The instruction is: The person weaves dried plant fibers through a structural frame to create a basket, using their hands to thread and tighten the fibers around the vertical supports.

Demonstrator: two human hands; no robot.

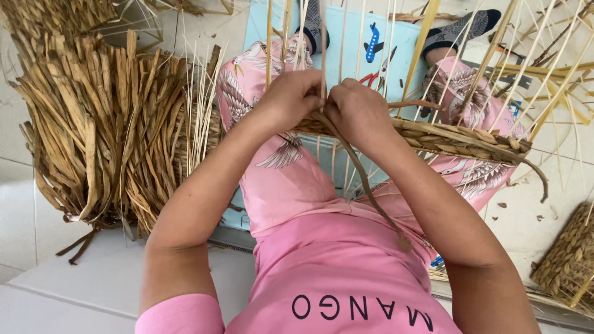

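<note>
While both hands work close together at the basket rim, the left hand (pixel 291 99) closes its grip on the upright pale stakes (pixel 322 43), and the right hand (pixel 359 111) closes its grip on a flat brown weaving strand (pixel 371 192). That strand trails from the right grip down toward the person's pink shirt (pixel 328 272). The two grips nearly touch each other.

Directly under and to the right of the right grip runs the woven rim of the half-made basket (pixel 458 139), resting across the lap. More thin stakes (pixel 544 80) fan upward and outward beyond the right grip.

Well to the left of the left grip lies a large bundle of dried brown reed strips (pixel 99 124) on the floor. Beyond both grips, red-handled pliers (pixel 374 75) lie on a light blue mat (pixel 352 37). Far right of the right grip, a finished woven piece (pixel 569 260) shows at the frame edge.
</note>
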